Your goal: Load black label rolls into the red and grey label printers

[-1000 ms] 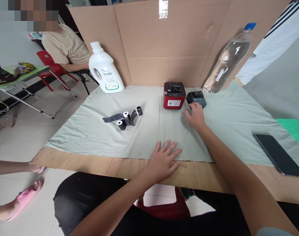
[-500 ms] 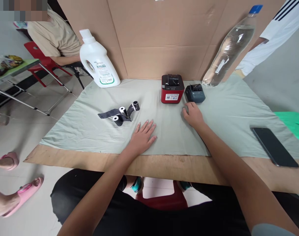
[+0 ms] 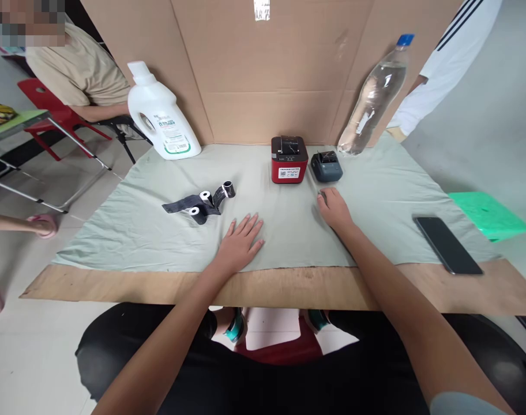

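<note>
My left hand lies flat on the pale green cloth, palm down and fingers spread, holding nothing. To its upper left are several small rolls of black paper with white cores, one strip trailing leftward. My right hand rests on the cloth with its fingers curled in, and nothing shows in it. Just beyond it sits a small dark blue-grey portable printer, apart from the fingers. Beside that stands a red and black boxy printer with a white label on its front.
A white detergent bottle and a clear water bottle stand before a cardboard wall. A phone lies at the right edge. Beyond are a green stool, a seated person and a person's white sleeve.
My right hand has drawn back slightly from the small printer, its fingers more curled. My left hand stays flat. The whole view has shifted, and a foot at the left has moved.
</note>
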Demonstrator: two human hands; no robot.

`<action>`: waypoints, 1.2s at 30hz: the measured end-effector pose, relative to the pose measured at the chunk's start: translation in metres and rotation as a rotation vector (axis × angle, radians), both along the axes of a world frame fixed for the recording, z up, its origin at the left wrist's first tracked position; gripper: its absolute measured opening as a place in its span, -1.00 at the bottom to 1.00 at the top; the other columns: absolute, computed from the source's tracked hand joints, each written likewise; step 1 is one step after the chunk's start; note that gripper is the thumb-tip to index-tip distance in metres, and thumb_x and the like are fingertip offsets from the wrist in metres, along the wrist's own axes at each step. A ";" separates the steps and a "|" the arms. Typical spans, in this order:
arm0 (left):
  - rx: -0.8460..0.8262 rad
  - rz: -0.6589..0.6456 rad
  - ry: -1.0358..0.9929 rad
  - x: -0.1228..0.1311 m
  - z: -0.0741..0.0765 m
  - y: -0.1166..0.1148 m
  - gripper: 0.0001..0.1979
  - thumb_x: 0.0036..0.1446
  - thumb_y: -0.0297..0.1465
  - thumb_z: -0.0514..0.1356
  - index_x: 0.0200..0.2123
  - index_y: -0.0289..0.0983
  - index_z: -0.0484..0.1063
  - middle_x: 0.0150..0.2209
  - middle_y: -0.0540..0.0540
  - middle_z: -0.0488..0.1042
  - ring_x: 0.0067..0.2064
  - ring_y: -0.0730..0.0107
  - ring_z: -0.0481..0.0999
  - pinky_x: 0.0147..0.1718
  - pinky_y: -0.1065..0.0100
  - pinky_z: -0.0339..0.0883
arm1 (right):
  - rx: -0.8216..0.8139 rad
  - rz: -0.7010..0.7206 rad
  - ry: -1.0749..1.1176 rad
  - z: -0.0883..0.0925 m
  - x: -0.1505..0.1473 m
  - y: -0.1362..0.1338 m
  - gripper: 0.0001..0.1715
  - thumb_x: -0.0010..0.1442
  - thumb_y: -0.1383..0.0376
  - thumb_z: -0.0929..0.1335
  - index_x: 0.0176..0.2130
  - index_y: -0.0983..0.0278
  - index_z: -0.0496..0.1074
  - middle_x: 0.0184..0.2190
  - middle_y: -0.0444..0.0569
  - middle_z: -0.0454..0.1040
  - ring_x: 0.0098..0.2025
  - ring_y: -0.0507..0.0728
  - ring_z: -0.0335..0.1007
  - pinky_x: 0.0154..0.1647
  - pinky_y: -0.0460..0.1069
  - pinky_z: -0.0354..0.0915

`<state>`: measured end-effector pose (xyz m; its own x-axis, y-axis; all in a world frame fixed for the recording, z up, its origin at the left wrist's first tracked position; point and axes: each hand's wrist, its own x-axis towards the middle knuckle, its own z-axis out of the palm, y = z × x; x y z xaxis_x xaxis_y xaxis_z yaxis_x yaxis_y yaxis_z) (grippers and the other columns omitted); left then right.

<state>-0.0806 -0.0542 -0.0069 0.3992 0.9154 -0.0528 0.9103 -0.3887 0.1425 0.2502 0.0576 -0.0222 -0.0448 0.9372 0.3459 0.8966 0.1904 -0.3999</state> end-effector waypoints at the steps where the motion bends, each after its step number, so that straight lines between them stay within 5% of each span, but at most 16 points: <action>1: 0.001 0.003 -0.003 0.000 -0.001 0.000 -0.37 0.51 -0.14 -0.15 0.54 -0.18 0.02 0.58 0.01 -0.14 0.60 0.15 -0.12 0.55 -0.16 -0.19 | -0.006 -0.004 -0.011 0.000 0.001 -0.003 -0.48 0.43 0.19 0.15 0.15 0.40 0.44 0.13 0.35 0.49 0.17 0.39 0.44 0.24 0.23 0.35; 6: 0.025 0.007 -0.030 -0.002 -0.005 0.000 -0.39 0.50 -0.14 -0.14 0.53 -0.09 0.04 0.58 0.03 -0.10 0.60 0.17 -0.10 0.55 -0.14 -0.19 | -0.049 0.040 -0.136 -0.004 0.009 -0.019 -0.40 0.46 0.16 0.13 0.25 0.43 0.41 0.29 0.34 0.43 0.34 0.38 0.33 0.39 0.26 0.25; 16: 0.022 0.005 -0.042 -0.006 -0.005 0.001 -0.39 0.50 -0.13 -0.13 0.54 -0.06 0.01 0.58 0.03 -0.10 0.60 0.16 -0.09 0.54 -0.14 -0.17 | -0.246 -0.065 -0.325 0.001 0.027 -0.044 -0.26 0.51 0.08 0.00 0.49 0.27 0.19 0.55 -0.02 0.07 0.58 0.33 -0.05 0.54 0.34 -0.02; 36: 0.031 0.008 -0.018 -0.008 -0.005 -0.005 -0.38 0.50 -0.14 -0.15 0.54 -0.11 0.01 0.58 0.02 -0.12 0.60 0.18 -0.10 0.55 -0.15 -0.19 | -0.285 -0.114 -0.378 0.000 0.032 -0.045 -0.23 0.50 0.05 0.00 0.53 0.24 0.09 0.57 -0.08 0.02 0.59 0.31 -0.09 0.55 0.34 -0.05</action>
<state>-0.0883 -0.0593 -0.0120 0.3926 0.9195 -0.0174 0.9108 -0.3861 0.1464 0.2825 0.0131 -0.0225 -0.0095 0.9985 0.0537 0.9978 0.0130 -0.0644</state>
